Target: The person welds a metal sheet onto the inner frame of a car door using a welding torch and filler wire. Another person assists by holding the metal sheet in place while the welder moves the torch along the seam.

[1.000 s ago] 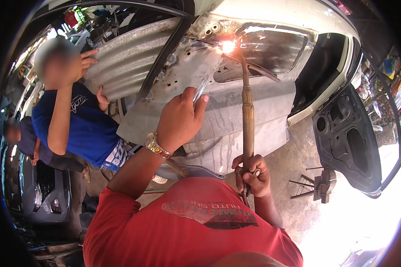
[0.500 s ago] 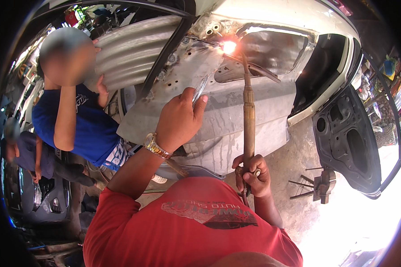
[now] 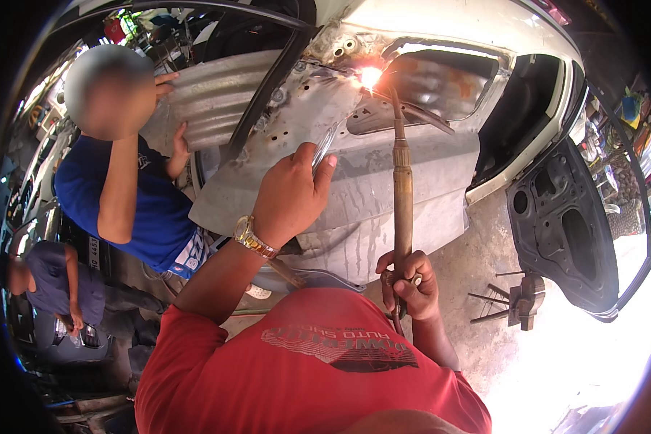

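Note:
My right hand [image 3: 412, 282] is wrapped round the lower end of a brass gas welding torch [image 3: 403, 195], beside its valve knobs. The torch stands nearly upright in view, and its thin tip ends at a bright glow with sparks [image 3: 369, 77] on the car's bare-metal side panel [image 3: 405, 159]. In my left hand [image 3: 296, 188] is a bundle of thin silvery wire rods [image 3: 325, 145], pinched between thumb and fingers. The rods point up toward the glow, but glare hides whether they reach it. Around the glow the metal is scorched and has several round holes.
At the left, a person in a blue shirt [image 3: 116, 195] holds a ribbed metal sheet [image 3: 213, 94]. Another person [image 3: 58, 282] is farther left. A dark detached door panel [image 3: 564, 224] leans at the right, near a metal block with rods [image 3: 526, 300] on the concrete floor.
The co-worker in blue and the ribbed sheet have shifted, with the sheet sitting lower. The person farther left has moved. My hands stay nearly still while sparks spread at the glow.

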`<state>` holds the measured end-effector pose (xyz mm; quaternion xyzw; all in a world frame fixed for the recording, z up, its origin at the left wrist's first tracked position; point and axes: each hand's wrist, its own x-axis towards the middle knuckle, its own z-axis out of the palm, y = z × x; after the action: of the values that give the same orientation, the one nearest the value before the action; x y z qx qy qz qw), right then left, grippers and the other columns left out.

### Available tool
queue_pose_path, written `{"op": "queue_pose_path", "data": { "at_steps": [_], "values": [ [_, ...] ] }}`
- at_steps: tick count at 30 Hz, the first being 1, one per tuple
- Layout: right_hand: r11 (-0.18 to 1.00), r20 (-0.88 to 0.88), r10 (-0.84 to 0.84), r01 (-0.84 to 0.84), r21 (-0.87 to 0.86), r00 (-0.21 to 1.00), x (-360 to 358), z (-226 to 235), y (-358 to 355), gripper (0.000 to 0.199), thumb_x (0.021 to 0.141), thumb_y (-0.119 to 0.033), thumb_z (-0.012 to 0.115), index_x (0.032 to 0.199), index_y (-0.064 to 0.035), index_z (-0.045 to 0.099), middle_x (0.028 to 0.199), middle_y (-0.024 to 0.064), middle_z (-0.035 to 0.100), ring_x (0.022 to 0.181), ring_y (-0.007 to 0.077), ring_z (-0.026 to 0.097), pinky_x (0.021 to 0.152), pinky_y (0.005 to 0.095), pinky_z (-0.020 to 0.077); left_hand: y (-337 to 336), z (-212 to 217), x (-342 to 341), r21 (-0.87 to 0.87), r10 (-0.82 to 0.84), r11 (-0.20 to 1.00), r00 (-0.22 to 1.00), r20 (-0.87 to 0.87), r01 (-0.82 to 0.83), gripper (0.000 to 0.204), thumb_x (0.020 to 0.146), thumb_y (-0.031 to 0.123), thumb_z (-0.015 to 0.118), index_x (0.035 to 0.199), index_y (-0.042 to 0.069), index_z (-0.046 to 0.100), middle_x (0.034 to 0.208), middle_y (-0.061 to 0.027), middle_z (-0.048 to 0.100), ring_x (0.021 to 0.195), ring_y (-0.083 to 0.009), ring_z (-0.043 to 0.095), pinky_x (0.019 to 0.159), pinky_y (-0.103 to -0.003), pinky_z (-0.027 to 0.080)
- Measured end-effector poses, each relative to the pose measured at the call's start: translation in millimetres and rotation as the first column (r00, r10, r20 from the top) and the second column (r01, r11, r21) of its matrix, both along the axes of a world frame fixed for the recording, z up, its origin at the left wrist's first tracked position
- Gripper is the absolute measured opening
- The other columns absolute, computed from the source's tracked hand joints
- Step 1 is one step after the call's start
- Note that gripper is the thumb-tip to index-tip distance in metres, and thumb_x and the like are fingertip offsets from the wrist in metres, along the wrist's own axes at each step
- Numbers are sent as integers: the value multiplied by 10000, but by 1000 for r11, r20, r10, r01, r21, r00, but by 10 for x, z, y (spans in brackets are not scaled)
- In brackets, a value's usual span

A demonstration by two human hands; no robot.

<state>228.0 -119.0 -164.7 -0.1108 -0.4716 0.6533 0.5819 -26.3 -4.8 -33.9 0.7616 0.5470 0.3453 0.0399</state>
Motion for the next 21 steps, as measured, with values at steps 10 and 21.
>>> {"op": "queue_pose_path", "data": {
  "at_steps": [10, 21],
  "values": [
    [1000, 7, 0, 0, 8, 1000, 5, -7, 7, 199, 1028, -48, 627, 1090, -101, 445, 1167, 360, 550, 499, 141, 613, 464, 233, 526, 14, -32, -15, 0, 6, 1000, 1000, -6, -6, 305, 1084, 282, 597, 1030, -17, 580, 789, -255, 662, 752, -488, 654, 658, -550, 489],
    [1000, -5, 16, -16, -2, 1000, 7, -9, 1, 201, 1027, -48, 629, 1087, -105, 446, 1174, 351, 551, 520, 143, 627, 473, 233, 529, 8, -20, -12, 5, 1, 1000, 1000, -5, 0, 303, 1083, 280, 599, 1015, -14, 574, 779, -263, 660, 753, -498, 655, 650, -560, 486]
  ]
}}
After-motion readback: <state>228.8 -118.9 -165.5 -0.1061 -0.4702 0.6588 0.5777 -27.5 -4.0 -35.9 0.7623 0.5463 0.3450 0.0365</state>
